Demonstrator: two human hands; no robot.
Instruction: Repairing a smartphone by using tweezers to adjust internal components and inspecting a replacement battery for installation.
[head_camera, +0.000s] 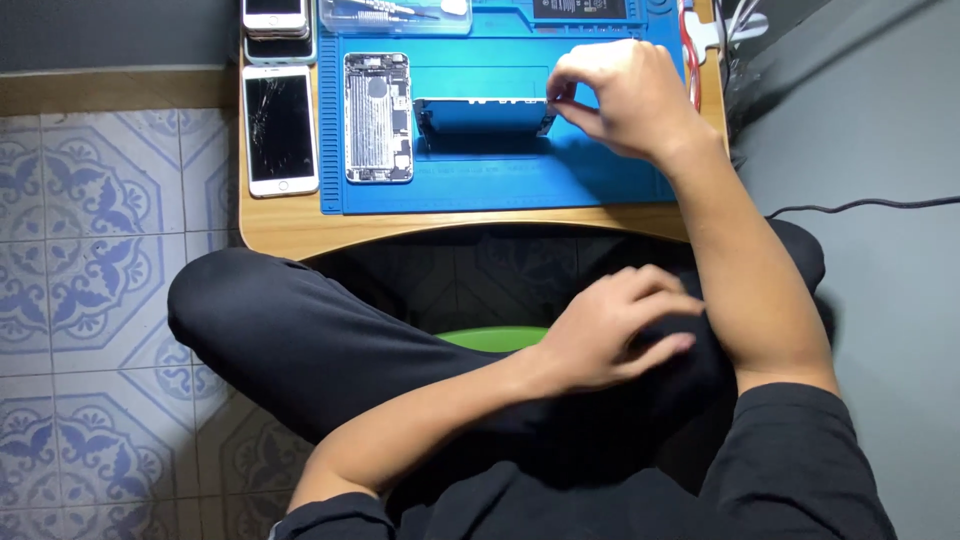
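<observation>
My right hand (622, 98) reaches over the blue work mat (500, 180) and pinches the right end of a phone screen panel (482, 115) that stands tilted up on the mat. Left of it lies an opened phone body (378, 117) with its insides showing. My left hand (612, 330) rests on my right thigh, fingers loosely spread, holding nothing. I sit with legs in black trousers folded under a small wooden table (300, 225).
A white phone with a cracked screen (281, 130) lies on the table left of the mat. More phones (277, 25) are stacked at the back left, beside a clear tool box (395, 15). A green stool (495, 338) shows between my legs. Patterned floor tiles (90, 300) lie to the left, and a black cable (860, 205) runs on the right.
</observation>
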